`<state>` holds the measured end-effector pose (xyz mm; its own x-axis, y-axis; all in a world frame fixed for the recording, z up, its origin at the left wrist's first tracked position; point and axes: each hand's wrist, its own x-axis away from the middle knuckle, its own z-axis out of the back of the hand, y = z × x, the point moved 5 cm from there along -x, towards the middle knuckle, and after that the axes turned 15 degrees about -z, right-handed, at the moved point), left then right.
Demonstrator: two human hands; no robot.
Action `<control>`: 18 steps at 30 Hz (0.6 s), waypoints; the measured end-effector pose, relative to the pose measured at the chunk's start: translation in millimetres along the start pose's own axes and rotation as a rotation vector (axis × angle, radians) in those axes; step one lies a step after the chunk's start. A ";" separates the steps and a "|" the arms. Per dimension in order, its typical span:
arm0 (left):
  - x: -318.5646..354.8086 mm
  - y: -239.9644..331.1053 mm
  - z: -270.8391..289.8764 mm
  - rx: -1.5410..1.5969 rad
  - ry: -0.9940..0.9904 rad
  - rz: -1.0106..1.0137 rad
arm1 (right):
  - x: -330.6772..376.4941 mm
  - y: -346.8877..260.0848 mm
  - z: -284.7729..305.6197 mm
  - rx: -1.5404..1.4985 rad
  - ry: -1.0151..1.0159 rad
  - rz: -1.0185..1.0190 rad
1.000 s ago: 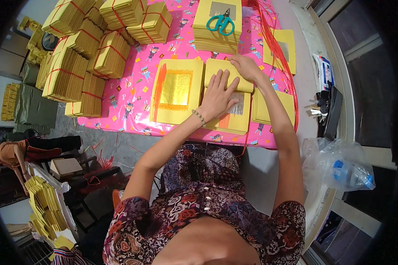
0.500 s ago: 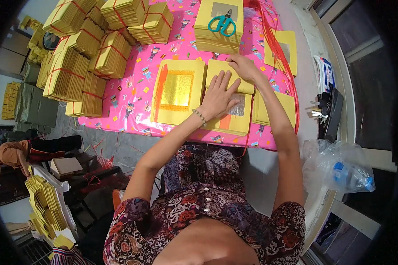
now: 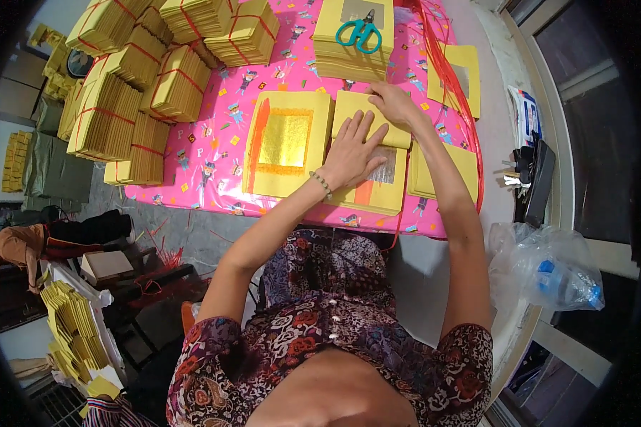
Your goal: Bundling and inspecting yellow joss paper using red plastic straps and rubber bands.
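A stack of yellow paper sheets (image 3: 367, 197) lies before me at the table's near edge, with a silver foil square (image 3: 385, 169) and an orange strip on top. A yellow paper flap (image 3: 351, 106) is folded across its far half. Fingers spread, my left hand (image 3: 352, 148) presses flat over the flap and part of the foil. At the flap's far right corner, my right hand (image 3: 394, 104) has its fingers bent round the paper edge. Just left is another yellow paper stack (image 3: 254, 158) bearing a gold foil square (image 3: 285, 142).
Teal-handled scissors (image 3: 360, 35) rest on a tall yellow stack beyond my hands. Tied yellow bundles (image 3: 103, 117) fill the far left. Red strings (image 3: 470, 164) trail along the right side, near more yellow sheets (image 3: 441, 174). A co-worker (image 3: 25, 245) is at the left.
Both hands keep nearly the same places on the folded flap. The whole view has shifted very slightly.
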<state>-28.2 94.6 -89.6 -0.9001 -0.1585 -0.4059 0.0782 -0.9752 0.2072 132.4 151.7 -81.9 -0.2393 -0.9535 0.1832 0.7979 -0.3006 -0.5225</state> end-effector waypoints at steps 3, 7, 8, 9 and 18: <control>-0.5 0.2 -1.5 0.016 -0.013 -0.002 | -0.5 2.1 -1.5 -0.004 0.008 -0.007; -1.9 0.9 -4.3 0.009 -0.012 -0.010 | 2.4 1.7 -0.1 0.083 0.088 0.033; -2.3 1.1 -5.5 0.002 -0.022 -0.005 | 6.4 2.8 -1.2 0.082 0.090 0.026; -1.6 0.1 -6.0 0.004 -0.024 -0.007 | 15.0 -4.5 1.7 0.151 0.186 0.037; 3.0 -2.8 -10.0 0.008 -0.035 -0.001 | 154.7 -42.4 -8.6 0.485 0.409 -0.079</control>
<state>-26.8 95.4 -100.3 -0.9145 -0.1516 -0.3752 0.0736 -0.9740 0.2142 56.8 16.8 -38.6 -0.4226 -0.8888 -0.1772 0.9062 -0.4177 -0.0662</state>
